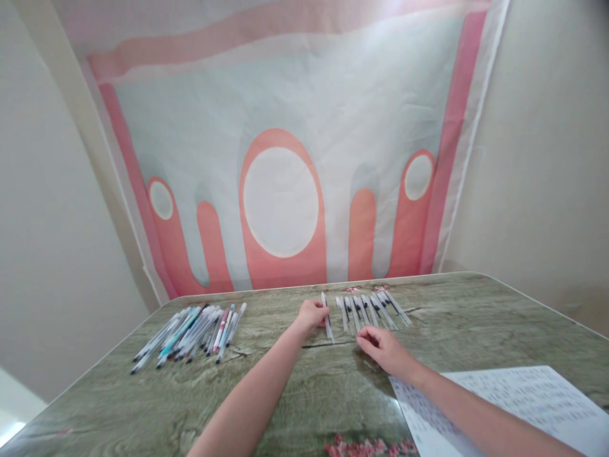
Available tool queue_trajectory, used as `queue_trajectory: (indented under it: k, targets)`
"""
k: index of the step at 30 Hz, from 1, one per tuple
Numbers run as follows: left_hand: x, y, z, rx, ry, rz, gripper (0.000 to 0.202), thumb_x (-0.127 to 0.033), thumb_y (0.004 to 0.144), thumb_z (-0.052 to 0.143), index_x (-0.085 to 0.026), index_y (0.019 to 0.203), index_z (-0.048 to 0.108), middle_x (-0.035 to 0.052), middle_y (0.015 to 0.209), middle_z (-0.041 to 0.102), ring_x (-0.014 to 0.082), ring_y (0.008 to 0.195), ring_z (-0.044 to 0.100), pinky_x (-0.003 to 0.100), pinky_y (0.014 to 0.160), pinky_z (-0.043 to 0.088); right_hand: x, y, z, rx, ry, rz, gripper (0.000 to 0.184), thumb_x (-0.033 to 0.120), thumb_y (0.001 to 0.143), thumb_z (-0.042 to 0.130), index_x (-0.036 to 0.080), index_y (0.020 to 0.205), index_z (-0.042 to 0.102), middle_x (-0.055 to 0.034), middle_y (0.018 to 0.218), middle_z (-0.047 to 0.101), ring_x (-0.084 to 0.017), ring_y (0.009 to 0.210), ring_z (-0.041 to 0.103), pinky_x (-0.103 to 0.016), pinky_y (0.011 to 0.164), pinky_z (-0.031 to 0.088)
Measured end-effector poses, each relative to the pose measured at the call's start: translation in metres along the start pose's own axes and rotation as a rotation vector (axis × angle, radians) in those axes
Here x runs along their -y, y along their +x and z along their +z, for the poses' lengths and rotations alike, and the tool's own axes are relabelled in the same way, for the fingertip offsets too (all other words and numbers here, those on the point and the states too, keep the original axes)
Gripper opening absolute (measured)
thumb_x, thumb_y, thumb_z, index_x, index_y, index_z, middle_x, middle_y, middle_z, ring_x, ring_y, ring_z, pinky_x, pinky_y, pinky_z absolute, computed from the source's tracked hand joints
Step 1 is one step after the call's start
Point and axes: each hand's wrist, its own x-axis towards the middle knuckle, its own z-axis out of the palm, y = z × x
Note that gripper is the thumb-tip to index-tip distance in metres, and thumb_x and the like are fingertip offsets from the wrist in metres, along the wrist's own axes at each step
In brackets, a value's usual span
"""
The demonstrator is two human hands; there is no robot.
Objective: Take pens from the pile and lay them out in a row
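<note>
My left hand (pixel 311 315) rests on the table with its fingers closed on a clear pen (pixel 327 317) lying at the left end of a row. That row of several clear pens (pixel 370 311) lies side by side, pointing away from me. My right hand (pixel 384 348) sits just in front of the row, fingers curled loosely and touching the tabletop, with nothing visible in it. A loose pile of several pens (pixel 193 331), some teal or pink, lies far to the left.
The table (pixel 476 317) has a green wood-grain top with a flower print at the near edge. A printed paper sheet (pixel 518 400) lies under my right forearm. A pink and white cloth (pixel 285 158) hangs on the wall behind.
</note>
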Motion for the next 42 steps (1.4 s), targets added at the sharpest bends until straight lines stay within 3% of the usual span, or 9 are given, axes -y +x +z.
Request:
queue_trajectory:
  k: [6,12,17,26,31,36,39,42]
  targets:
    - [-0.004,0.031,0.013,0.004,0.188,-0.024,0.014,-0.012,0.049,0.061,-0.013,0.038,0.052,-0.0023,0.032,0.041,0.0123,0.04,0.049,0.025,0.049,0.043,-0.002,0.0,0.001,-0.007,0.006,-0.008,0.022,0.035,0.077,0.045,0.017,0.07,0.056,0.0016,0.059,0.053,-0.012,0.056,0.046,-0.022,0.054,0.036]
    - [-0.004,0.038,0.02,0.013,0.305,-0.046,0.014,-0.014,0.047,0.063,-0.015,0.038,0.053,-0.0029,0.031,0.041,0.0129,0.041,0.05,0.024,0.05,0.043,-0.001,0.001,0.0,0.001,0.019,0.004,0.023,0.036,0.076,0.046,0.016,0.07,0.057,0.0009,0.059,0.054,-0.012,0.056,0.047,-0.023,0.056,0.036]
    - [-0.003,0.034,0.019,0.017,0.345,0.001,0.011,-0.022,0.05,0.065,-0.015,0.045,0.058,-0.0019,0.036,0.046,0.0127,0.041,0.049,0.025,0.048,0.042,0.0,0.001,-0.001,0.001,0.013,-0.003,0.021,0.034,0.076,0.046,0.017,0.07,0.056,0.0014,0.058,0.053,-0.012,0.055,0.046,-0.022,0.054,0.035]
    - [-0.002,0.024,0.017,-0.023,0.352,0.09,0.022,-0.027,0.058,0.06,-0.014,0.041,0.055,-0.0002,0.036,0.045,0.0124,0.046,0.049,0.022,0.054,0.039,-0.002,0.001,-0.001,-0.004,0.008,-0.01,0.021,0.033,0.077,0.046,0.017,0.07,0.057,0.0017,0.058,0.054,-0.012,0.055,0.047,-0.022,0.055,0.036]
    - [0.003,0.013,0.015,-0.069,0.297,0.128,0.007,-0.019,0.06,0.056,-0.015,0.06,0.062,-0.0003,0.046,0.053,0.0121,0.051,0.051,0.022,0.057,0.039,-0.002,0.0,-0.001,0.0,0.047,-0.008,0.019,0.033,0.077,0.046,0.017,0.076,0.057,0.0013,0.062,0.055,-0.011,0.057,0.048,-0.022,0.054,0.036]
    - [0.006,-0.006,0.013,-0.173,0.115,0.298,0.014,-0.015,0.057,0.06,-0.016,0.07,0.062,0.0026,0.061,0.06,0.0126,0.058,0.053,0.022,0.061,0.04,-0.008,0.001,0.001,-0.052,0.152,0.055,0.019,0.034,0.075,0.051,0.018,0.084,0.051,0.0036,0.06,0.051,-0.009,0.051,0.046,-0.021,0.049,0.035]
    - [-0.003,-0.024,0.015,-0.046,0.039,0.381,0.015,-0.02,0.058,0.061,-0.017,0.072,0.062,0.0037,0.067,0.062,0.0124,0.06,0.054,0.021,0.059,0.041,-0.009,0.002,0.001,-0.071,0.206,0.071,0.02,0.037,0.074,0.052,0.018,0.08,0.05,0.0033,0.06,0.051,-0.009,0.051,0.047,-0.02,0.048,0.036]
    - [-0.016,-0.044,0.022,0.236,0.064,0.336,0.016,-0.028,0.061,0.06,-0.016,0.071,0.063,0.0039,0.062,0.062,0.0129,0.054,0.055,0.021,0.051,0.04,-0.008,0.003,0.0,-0.1,0.228,0.08,0.024,0.039,0.074,0.052,0.017,0.081,0.051,0.002,0.062,0.052,-0.01,0.051,0.047,-0.021,0.047,0.037]
